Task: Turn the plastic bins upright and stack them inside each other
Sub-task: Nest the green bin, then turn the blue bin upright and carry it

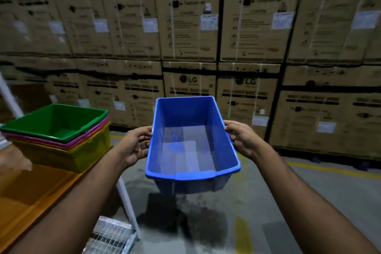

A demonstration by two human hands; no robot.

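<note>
Both hands hold the upright blue bin [192, 142] above the floor; left hand [135, 145] and right hand [240, 139] fingers clamp its long rims. A nested stack [59, 136], green bin [55, 121] on top, sits on the counter [31, 196] to the left.

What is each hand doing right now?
Left hand: closed on the left long rim of the blue rectangular plastic bin.
Right hand: closed on its right long rim.

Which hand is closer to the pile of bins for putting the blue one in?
The left hand. It holds the blue bin on the side facing the stack, which sits to the left. The right hand grips the far side.
</note>
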